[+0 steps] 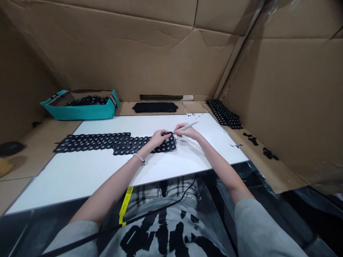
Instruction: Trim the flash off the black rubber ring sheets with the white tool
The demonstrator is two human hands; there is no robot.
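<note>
A long black sheet of joined round pieces with pale centres (93, 142) lies across the white board (93, 178). My left hand (160, 138) pinches this sheet near its right end, thumb and fingers closed on it. Just to the right, my right hand (187, 132) is closed round a slim white pen-like tool (192, 125). The tool's back end points up to the right; its tip is at the sheet's right edge, too small to make out. Part of the sheet is hidden under my left hand.
At the back left stands a teal box (83, 112) with black pieces inside. A folded black stack (155, 107) lies at the back, and another black sheet (225, 114) at the right. Small black clusters (270, 154) lie on the cardboard. Cardboard walls (134, 53) enclose the board.
</note>
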